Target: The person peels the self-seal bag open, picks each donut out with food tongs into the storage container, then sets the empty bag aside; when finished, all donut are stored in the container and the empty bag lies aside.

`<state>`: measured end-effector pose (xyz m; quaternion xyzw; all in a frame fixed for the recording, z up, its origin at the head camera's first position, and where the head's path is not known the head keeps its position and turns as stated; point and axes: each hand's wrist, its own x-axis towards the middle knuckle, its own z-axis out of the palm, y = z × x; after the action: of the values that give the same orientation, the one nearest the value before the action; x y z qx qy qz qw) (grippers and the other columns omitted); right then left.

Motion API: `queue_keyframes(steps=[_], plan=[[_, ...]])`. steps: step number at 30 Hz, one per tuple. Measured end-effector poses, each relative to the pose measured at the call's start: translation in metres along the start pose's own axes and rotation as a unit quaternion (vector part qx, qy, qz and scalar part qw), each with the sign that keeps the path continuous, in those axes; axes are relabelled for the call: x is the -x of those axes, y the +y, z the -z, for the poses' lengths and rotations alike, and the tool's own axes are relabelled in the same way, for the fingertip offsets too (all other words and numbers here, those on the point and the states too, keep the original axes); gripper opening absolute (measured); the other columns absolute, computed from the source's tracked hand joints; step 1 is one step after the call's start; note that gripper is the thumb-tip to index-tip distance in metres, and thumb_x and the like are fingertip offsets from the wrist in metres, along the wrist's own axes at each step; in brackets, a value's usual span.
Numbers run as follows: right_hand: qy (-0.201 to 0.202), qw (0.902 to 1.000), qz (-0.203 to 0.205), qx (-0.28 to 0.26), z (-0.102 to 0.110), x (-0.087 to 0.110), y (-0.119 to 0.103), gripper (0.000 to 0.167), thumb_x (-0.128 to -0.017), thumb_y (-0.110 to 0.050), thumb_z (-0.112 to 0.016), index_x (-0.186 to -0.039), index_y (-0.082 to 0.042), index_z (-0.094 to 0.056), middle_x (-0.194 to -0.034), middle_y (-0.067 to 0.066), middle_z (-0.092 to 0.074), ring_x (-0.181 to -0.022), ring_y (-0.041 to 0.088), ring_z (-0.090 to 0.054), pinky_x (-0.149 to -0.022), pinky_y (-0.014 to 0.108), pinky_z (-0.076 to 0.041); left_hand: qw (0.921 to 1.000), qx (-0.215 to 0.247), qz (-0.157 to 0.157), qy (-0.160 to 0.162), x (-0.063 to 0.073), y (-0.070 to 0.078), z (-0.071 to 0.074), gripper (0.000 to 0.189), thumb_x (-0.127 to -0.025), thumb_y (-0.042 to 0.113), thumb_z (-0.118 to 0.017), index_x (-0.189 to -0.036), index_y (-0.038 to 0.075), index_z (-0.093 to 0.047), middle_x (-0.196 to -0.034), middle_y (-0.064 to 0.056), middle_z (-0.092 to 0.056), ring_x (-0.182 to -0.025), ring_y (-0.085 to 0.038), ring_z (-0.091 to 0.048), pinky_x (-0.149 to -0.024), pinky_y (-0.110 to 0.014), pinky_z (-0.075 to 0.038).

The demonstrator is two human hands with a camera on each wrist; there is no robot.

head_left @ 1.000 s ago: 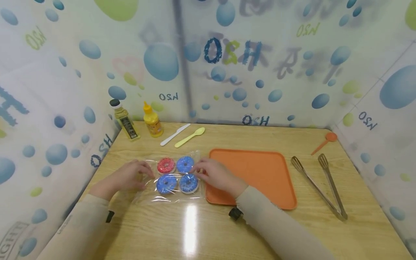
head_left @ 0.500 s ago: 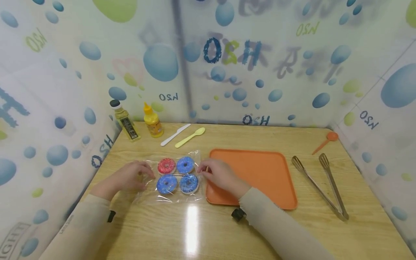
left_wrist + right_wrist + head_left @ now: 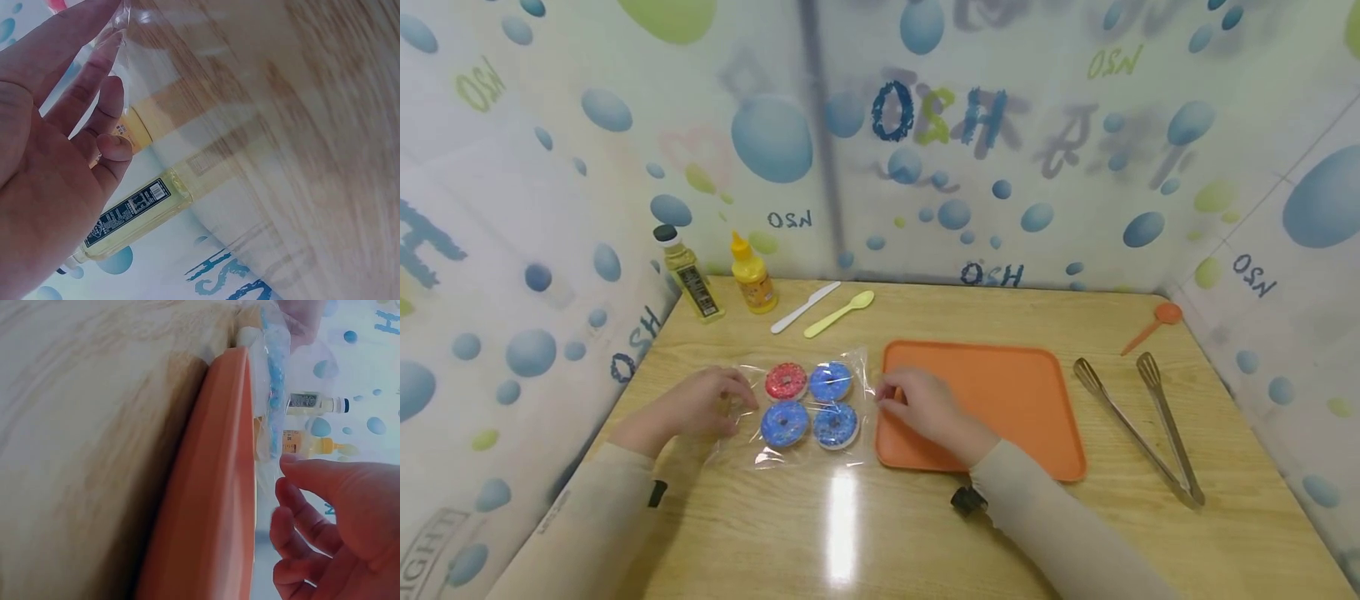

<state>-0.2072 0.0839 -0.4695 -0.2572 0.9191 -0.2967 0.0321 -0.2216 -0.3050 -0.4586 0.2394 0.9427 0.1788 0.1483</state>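
Observation:
A clear plastic bag (image 3: 752,454) lies flat on the wooden table, with one red donut (image 3: 786,381) and three blue donuts (image 3: 784,423) in it. My left hand (image 3: 703,404) pinches the bag's left edge; in the left wrist view the film bunches at the thumb and a fingertip, while the other fingers curl loosely. At the opposite edge, my right hand (image 3: 925,408) has thumb (image 3: 306,472) and index finger together at the film. This hand overlaps the left part of the orange tray (image 3: 1000,400) in the head view.
Behind the bag stand an oil bottle (image 3: 696,283) and a yellow squeeze bottle (image 3: 752,279), beside a white knife (image 3: 805,308) and a yellow spoon (image 3: 841,315). Metal tongs (image 3: 1187,487) and an orange spoon (image 3: 1167,313) lie at the right. Patterned walls enclose the table.
My right hand has slid rightward from over the blue donuts to the bag's right edge, with its fingers drawn closer together. My left hand has stayed at the left edge.

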Motion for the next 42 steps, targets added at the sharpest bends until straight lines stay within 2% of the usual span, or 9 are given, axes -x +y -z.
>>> queue_keyframes(steps=[7, 15, 20, 25, 32, 39, 42], plan=[[-0.007, 0.9995, -0.030, -0.003, 0.006, 0.008, 0.002, 0.008, -0.096, -0.023, -0.075, -0.090, -0.028, -0.072, -0.087, -0.013, -0.064, -0.081, 0.013, -0.058, -0.074, 0.030, -0.049, 1.0000, -0.004, -0.005, 0.000, -0.001, 0.000, 0.001, 0.033, -0.076, 0.010, -0.090, -0.100, 0.030, -0.078, -0.118, -0.001, -0.070, -0.115, -0.031, -0.062, -0.103, -0.058, -0.048], [-0.005, 0.9996, -0.027, 0.013, 0.009, 0.014, 0.008, 0.008, -0.093, -0.023, -0.078, -0.088, -0.027, -0.074, -0.084, -0.013, -0.065, -0.081, 0.013, -0.059, -0.075, 0.030, -0.048, 0.9999, 0.001, -0.011, -0.005, -0.001, 0.000, 0.002, 0.033, -0.077, 0.011, -0.090, -0.101, 0.030, -0.078, -0.118, 0.000, -0.070, -0.116, -0.031, -0.063, -0.103, -0.060, -0.048], [-0.012, 0.9992, -0.037, 0.004, 0.010, 0.017, 0.012, 0.005, -0.094, -0.024, -0.078, -0.090, -0.027, -0.077, -0.084, -0.014, -0.065, -0.081, 0.011, -0.058, -0.077, 0.029, -0.049, 0.9999, 0.004, -0.010, -0.003, 0.001, 0.001, 0.003, 0.033, -0.077, 0.010, -0.089, -0.102, 0.030, -0.079, -0.117, 0.001, -0.070, -0.116, -0.030, -0.062, -0.103, -0.059, -0.048], [-0.014, 0.9992, -0.037, -0.006, 0.010, 0.018, 0.017, 0.003, -0.094, -0.026, -0.077, -0.095, -0.027, -0.080, -0.085, -0.015, -0.066, -0.081, 0.011, -0.059, -0.076, 0.028, -0.048, 0.9998, 0.006, -0.019, 0.002, 0.002, 0.005, 0.005, 0.033, -0.076, 0.009, -0.089, -0.101, 0.027, -0.079, -0.117, -0.001, -0.070, -0.114, -0.031, -0.063, -0.102, -0.058, -0.048], [-0.021, 0.9984, -0.052, -0.006, 0.015, 0.019, 0.017, 0.004, -0.095, -0.026, -0.077, -0.097, -0.024, -0.078, -0.086, -0.014, -0.066, -0.079, 0.012, -0.057, -0.074, 0.029, -0.047, 0.9999, 0.008, -0.015, 0.001, 0.001, 0.007, 0.005, 0.032, -0.077, 0.010, -0.089, -0.102, 0.026, -0.080, -0.118, -0.002, -0.070, -0.115, -0.031, -0.062, -0.103, -0.058, -0.048], [-0.029, 0.9978, -0.059, 0.002, 0.016, 0.017, 0.014, 0.007, -0.098, -0.034, -0.072, -0.099, -0.029, -0.077, -0.092, -0.015, -0.068, -0.086, 0.011, -0.060, -0.084, 0.033, -0.051, 0.9998, 0.007, -0.018, 0.000, 0.000, 0.006, 0.006, 0.031, -0.076, 0.010, -0.089, -0.101, 0.026, -0.079, -0.118, -0.002, -0.070, -0.115, -0.032, -0.062, -0.103, -0.058, -0.048], [-0.033, 0.9978, -0.057, 0.006, 0.013, 0.016, 0.013, 0.006, -0.097, -0.036, -0.073, -0.097, -0.030, -0.076, -0.089, -0.016, -0.066, -0.086, 0.011, -0.060, -0.083, 0.032, -0.051, 0.9998, 0.013, -0.015, -0.005, -0.001, 0.005, 0.005, 0.032, -0.076, 0.009, -0.089, -0.101, 0.026, -0.079, -0.117, -0.002, -0.070, -0.114, -0.031, -0.062, -0.102, -0.058, -0.048]])
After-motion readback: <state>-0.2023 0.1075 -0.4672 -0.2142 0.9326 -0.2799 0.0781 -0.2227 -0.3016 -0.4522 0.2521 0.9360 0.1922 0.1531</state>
